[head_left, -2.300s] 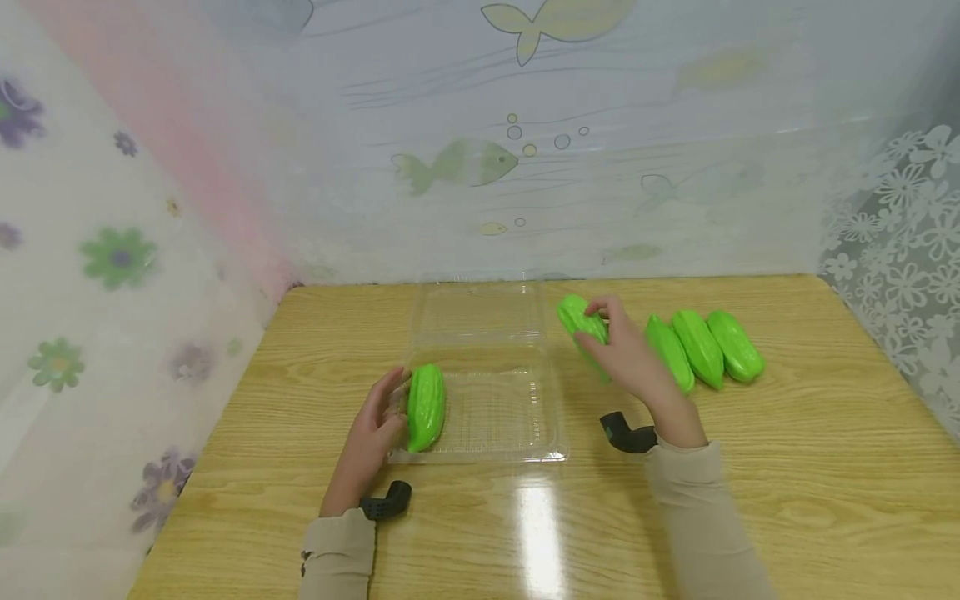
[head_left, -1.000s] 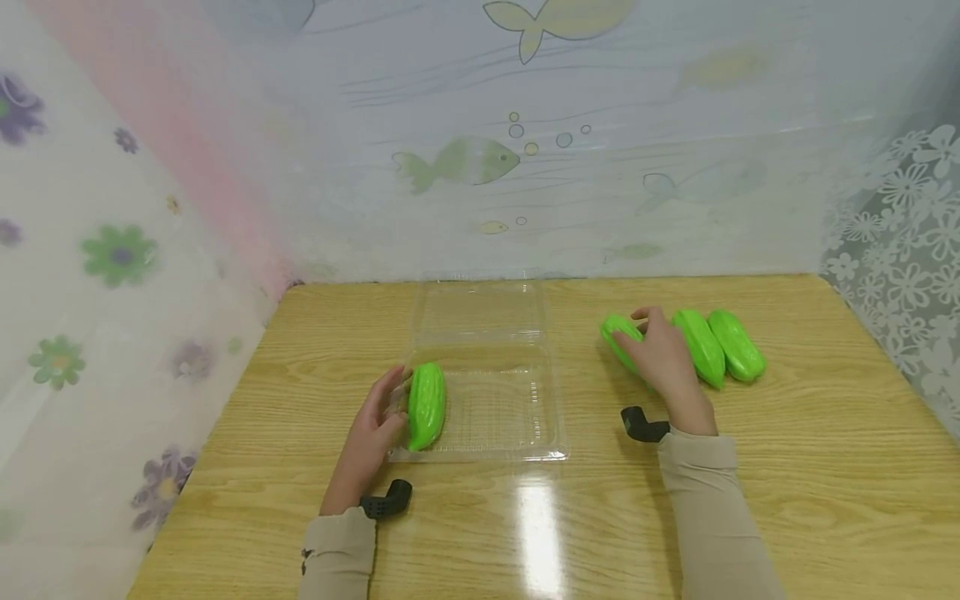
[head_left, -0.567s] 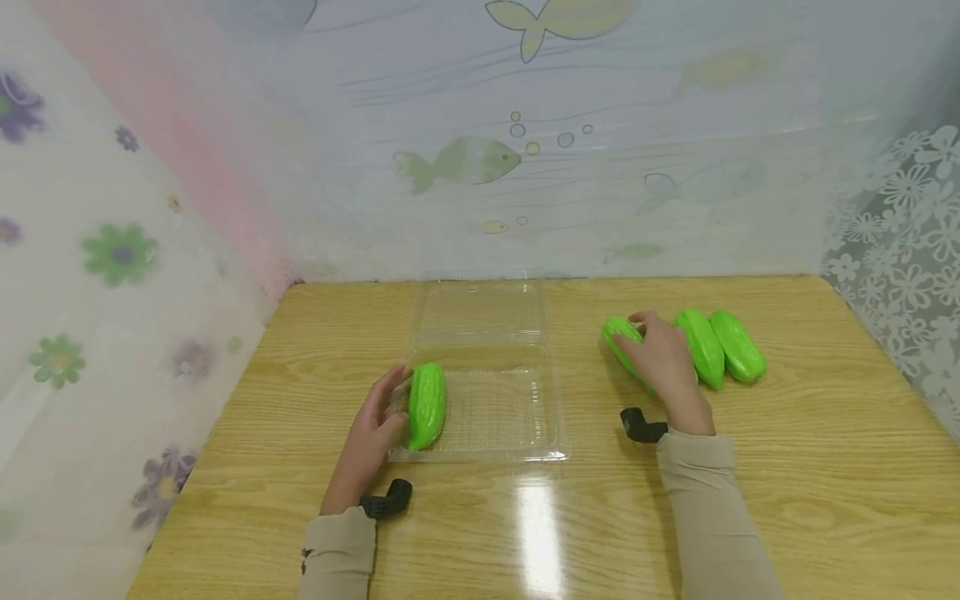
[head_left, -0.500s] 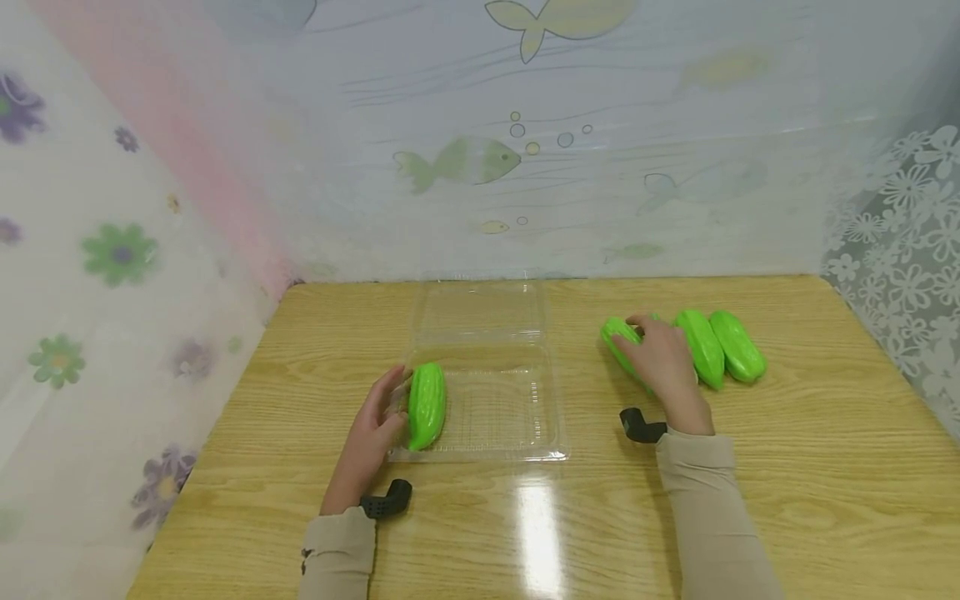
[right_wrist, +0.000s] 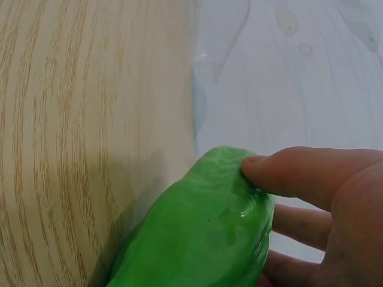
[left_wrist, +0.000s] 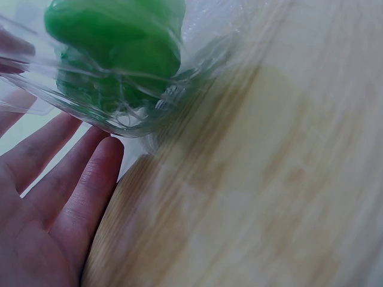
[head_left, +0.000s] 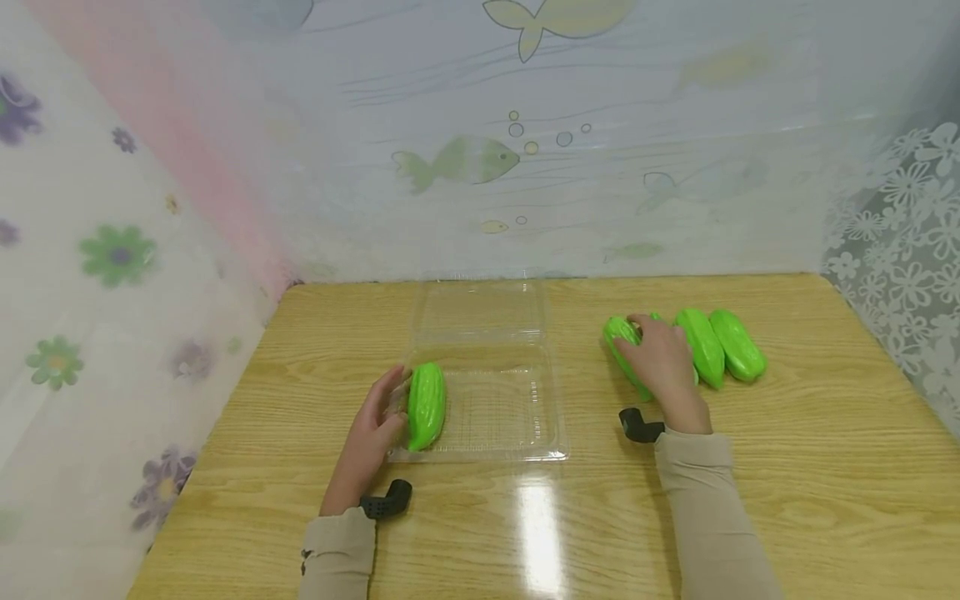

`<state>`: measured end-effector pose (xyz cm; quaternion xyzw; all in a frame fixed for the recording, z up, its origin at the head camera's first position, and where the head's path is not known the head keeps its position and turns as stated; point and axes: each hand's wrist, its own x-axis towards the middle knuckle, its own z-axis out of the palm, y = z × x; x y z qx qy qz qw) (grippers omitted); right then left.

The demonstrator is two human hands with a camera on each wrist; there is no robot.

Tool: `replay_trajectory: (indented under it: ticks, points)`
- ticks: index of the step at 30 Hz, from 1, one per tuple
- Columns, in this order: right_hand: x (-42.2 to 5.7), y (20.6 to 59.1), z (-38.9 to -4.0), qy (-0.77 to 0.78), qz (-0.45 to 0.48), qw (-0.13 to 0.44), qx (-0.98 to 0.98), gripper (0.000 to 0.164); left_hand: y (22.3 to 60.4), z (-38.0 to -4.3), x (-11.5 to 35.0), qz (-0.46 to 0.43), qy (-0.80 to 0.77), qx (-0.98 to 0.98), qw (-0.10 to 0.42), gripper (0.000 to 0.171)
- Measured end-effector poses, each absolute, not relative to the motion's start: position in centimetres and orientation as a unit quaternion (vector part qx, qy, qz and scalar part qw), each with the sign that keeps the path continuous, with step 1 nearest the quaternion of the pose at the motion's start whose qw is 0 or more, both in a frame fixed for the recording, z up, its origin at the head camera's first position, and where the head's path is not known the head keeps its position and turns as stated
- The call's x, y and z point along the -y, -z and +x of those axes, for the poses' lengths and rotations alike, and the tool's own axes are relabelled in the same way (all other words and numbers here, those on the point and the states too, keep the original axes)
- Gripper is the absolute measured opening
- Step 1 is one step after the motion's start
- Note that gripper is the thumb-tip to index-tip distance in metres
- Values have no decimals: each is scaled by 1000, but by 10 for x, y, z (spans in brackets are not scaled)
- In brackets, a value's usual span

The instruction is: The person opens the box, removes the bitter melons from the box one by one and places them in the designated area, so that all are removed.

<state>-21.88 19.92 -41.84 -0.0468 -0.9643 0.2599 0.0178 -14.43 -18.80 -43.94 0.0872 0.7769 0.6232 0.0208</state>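
At the right, my right hand [head_left: 660, 358] grips a bright green ridged bitter melon [head_left: 622, 346]. In the right wrist view the thumb lies on this melon [right_wrist: 197, 227], with other fingers along its far side. Behind that hand another melon is mostly hidden, only its tip [head_left: 656, 317] showing. My left hand [head_left: 375, 421] has its straight fingers against the left side of a clear plastic clamshell box [head_left: 551, 417]. Inside the box, along its left wall, lies one melon [head_left: 426, 407]. The left wrist view shows fingertips at the plastic, close beneath this melon [left_wrist: 119, 48].
Two more green melons, one nearer [head_left: 701, 348] and one farther right [head_left: 738, 346], lie side by side past the right hand. The box's lid [head_left: 480, 308] is folded back toward the patterned wall covering [head_left: 337, 208]. All stands on a wood-grain table [head_left: 465, 533].
Since the earliest frame, my right hand has carried its melon rightward, back beside the row. Over the last second it has barely shifted. The left hand and the box have stayed put.
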Motion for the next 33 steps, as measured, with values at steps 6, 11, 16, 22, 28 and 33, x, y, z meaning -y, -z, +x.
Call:
replay_trajectory:
  ticks: [6, 11, 16, 22, 28, 33]
  points:
    - [-200, 420, -219, -251, -41, 26, 967, 52, 438, -144, 187, 90, -622, -777, 19, 62]
    - [-198, 422, -219, -234, -30, 38, 971, 49, 439, -144, 187, 90, -626, -775, 20, 62]
    - [-198, 422, -218, -229, -30, 46, 972, 44, 439, -143, 187, 92, -621, -778, 18, 62]
    - [-198, 423, -220, -241, -35, 50, 969, 41, 439, -143, 188, 89, -614, -784, 19, 62]
    - [-197, 424, -221, -249, -33, 61, 966, 40, 440, -144, 188, 82, -612, -786, 21, 62]
    - [-196, 426, -222, -252, -30, 68, 965, 39, 441, -145, 188, 88, -619, -780, 22, 62]
